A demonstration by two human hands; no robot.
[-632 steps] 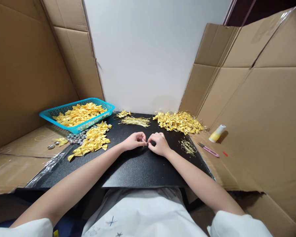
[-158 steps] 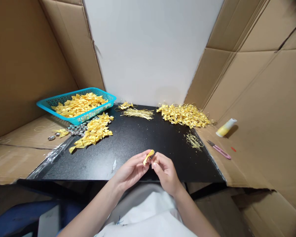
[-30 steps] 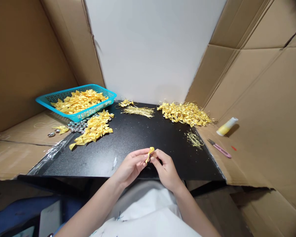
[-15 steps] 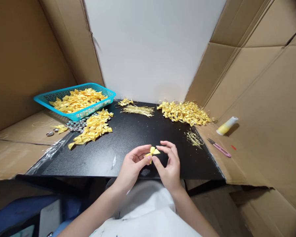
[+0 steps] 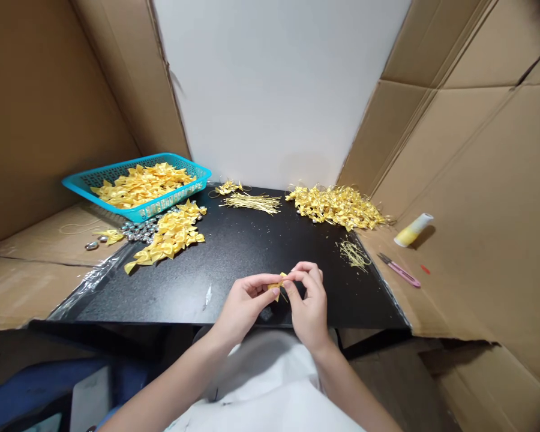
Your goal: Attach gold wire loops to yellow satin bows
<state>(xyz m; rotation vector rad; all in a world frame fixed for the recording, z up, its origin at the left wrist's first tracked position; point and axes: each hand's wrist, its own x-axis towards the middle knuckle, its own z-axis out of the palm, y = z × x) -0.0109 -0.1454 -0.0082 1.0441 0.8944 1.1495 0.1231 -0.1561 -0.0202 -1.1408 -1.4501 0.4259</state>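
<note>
My left hand (image 5: 246, 299) pinches a small yellow ribbon bow (image 5: 273, 287) between thumb and fingers, low over the near part of the black table. Close against it, my right hand (image 5: 309, 300) has its thumb and forefinger closed on the right side of the same bow. Fingers cover much of the bow, and a thin yellow strand seems to hang under it. Further left lies a pile of yellow bows (image 5: 171, 237), beside several silver bells (image 5: 141, 230). Gold cords (image 5: 252, 202) lie in a bundle at the back of the table.
A blue basket (image 5: 164, 211) full of yellow bows stands back left. At back right is a heap of bows with cords (image 5: 337, 206). Cord scraps (image 5: 354, 254), pink thread snips (image 5: 400, 270) and a yellow-white spool (image 5: 413, 230) lie to the right. Cardboard walls (image 5: 459, 180) flank the table.
My right fingers have come down and closed onto the bow. The bow has turned and is now more covered, with a thin strand showing below it.
</note>
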